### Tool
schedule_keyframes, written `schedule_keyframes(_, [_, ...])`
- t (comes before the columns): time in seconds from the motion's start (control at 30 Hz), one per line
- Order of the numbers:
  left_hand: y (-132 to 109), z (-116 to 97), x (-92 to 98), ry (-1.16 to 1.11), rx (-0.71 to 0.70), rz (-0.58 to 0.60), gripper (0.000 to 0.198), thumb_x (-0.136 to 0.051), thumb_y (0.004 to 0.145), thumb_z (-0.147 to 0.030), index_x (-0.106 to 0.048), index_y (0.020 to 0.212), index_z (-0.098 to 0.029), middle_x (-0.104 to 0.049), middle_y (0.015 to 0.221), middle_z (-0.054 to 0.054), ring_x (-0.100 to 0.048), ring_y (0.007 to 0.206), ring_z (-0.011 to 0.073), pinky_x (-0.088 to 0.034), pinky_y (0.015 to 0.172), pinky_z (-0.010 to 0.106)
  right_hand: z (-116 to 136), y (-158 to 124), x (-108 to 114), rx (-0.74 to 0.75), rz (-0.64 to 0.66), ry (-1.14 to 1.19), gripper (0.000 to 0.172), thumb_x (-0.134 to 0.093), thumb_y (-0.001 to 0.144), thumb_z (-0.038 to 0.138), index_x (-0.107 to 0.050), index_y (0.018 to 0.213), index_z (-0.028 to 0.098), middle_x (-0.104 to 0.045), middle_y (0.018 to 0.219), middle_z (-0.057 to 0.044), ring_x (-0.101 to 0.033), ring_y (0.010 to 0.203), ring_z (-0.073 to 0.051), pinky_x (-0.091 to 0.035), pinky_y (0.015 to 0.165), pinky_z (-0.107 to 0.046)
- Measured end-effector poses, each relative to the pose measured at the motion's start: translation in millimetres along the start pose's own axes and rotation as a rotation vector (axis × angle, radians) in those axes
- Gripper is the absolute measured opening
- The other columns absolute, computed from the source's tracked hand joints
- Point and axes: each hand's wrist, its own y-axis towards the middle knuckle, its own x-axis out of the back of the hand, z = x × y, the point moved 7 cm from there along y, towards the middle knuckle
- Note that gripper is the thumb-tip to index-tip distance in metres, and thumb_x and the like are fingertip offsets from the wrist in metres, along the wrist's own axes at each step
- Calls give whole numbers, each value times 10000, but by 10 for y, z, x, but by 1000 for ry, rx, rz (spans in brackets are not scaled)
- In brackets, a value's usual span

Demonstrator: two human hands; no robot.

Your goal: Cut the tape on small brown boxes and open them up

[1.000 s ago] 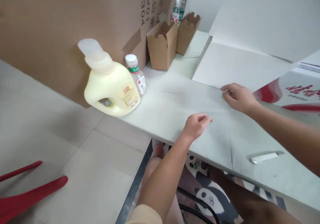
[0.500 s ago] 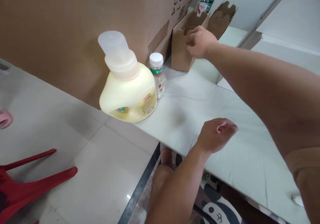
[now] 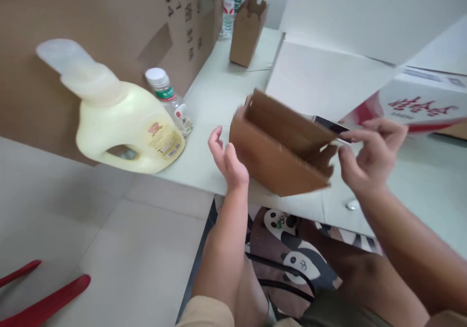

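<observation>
A small open-topped cardboard box [image 3: 272, 154] lies tilted on its side over the near part of the table, its open end facing right. My right hand [image 3: 374, 156] pinches its upper right edge between thumb and fingers; the exact contact is blurred. At the box's left end, my left hand [image 3: 231, 164] is raised with fingers apart, holding nothing. Left of that hand stand a small clear bottle [image 3: 175, 105] with a white cap and a large pale yellow jug [image 3: 127, 122].
Another cardboard box [image 3: 248, 35] stands at the back beside clear bottles [image 3: 228, 13]. A huge carton [image 3: 109, 20] borders the left. A dark flat object [image 3: 330, 127] lies behind the held box. Right is a white-and-red printed carton [image 3: 419, 100]; red stool legs [image 3: 54, 300] are lower left.
My right hand has brought one cardboard box from the back towards me, tipping it over. My left hand has moved left and its fingers have spread. The view has swung right.
</observation>
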Motion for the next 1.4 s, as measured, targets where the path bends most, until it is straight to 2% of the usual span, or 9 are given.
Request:
schedule_keyframes(0.13, [-257,39,-563,-214,28,527,471,-438,973,-566,-667,1190,-216,-697,1248,105,-637,1227,264,-468,1102,420,-304,-754,292,-272,47,124,262,-590,907,389,-661,1140,294,-566,1206,-109,-592,1183,-337,-473,1059,-639])
schedule_keyframes(0.23, [-491,86,-812,-174,27,711,442,-503,951,-586,-726,1046,-215,-734,1186,100,-667,1176,264,-493,1066,425,-576,-1097,289,-566,59,331,416,-629,904,424,-565,1305,334,-612,1300,-87,-613,1227,-304,-501,1081,-577])
schedule_keyframes(0.33, [-572,120,-875,-41,-28,678,426,-547,927,-593,-730,876,-212,-739,994,81,-660,1127,257,-497,1029,400,-752,-1275,219,-794,22,548,414,-633,915,461,-563,1311,363,-682,1227,-43,-678,1112,-260,-581,979,-489])
schedule_keyframes(0.47, [-544,220,-896,119,6,569,459,-585,883,-653,-684,847,-206,-662,829,51,-664,917,222,-539,878,359,-744,-1232,158,-807,-17,688,280,-581,948,477,-646,1194,358,-718,1199,-22,-686,1123,-252,-581,987,-473])
schedule_keyframes(0.67, [-485,262,-1063,141,-104,626,599,-711,808,-623,-624,1297,-289,-642,1313,87,-654,1157,253,-515,1038,436,-649,-1152,230,-659,13,742,220,-571,934,423,-751,1024,334,-687,1259,-42,-632,1234,-291,-503,1082,-532])
schedule_keyframes(0.87, [-471,230,-1153,282,-165,736,323,-617,885,-474,-804,1043,-264,-693,1336,63,-598,1322,278,-437,1175,482,-636,-1235,290,-602,58,748,399,-486,914,596,-752,927,300,-650,1316,-55,-596,1266,-338,-456,1122,-572])
schedule_keyframes(1.13, [-287,327,-956,294,52,542,326,-538,854,-329,-786,1024,-203,-735,1230,72,-636,1273,264,-477,1142,441,-737,-1398,349,-714,69,581,479,-470,967,599,-511,1380,358,-590,1426,-67,-553,1352,-300,-472,1116,-532])
schedule_keyframes(1.3, [-147,441,-751,204,221,360,425,-485,860,-373,-715,1150,-165,-717,1247,91,-654,1216,257,-533,1042,394,-704,-1510,148,-842,286,653,632,-438,988,628,-380,1531,311,-509,1548,-129,-602,1305,-319,-515,1061,-562])
schedule_keyframes(1.4, [-140,592,-755,145,271,415,408,-544,867,-459,-701,1157,-217,-725,1235,52,-658,1173,252,-550,1003,404,-590,-1474,99,-763,340,674,787,-434,984,641,-164,1649,317,-306,1698,-92,-396,1522,-310,-356,1239,-567])
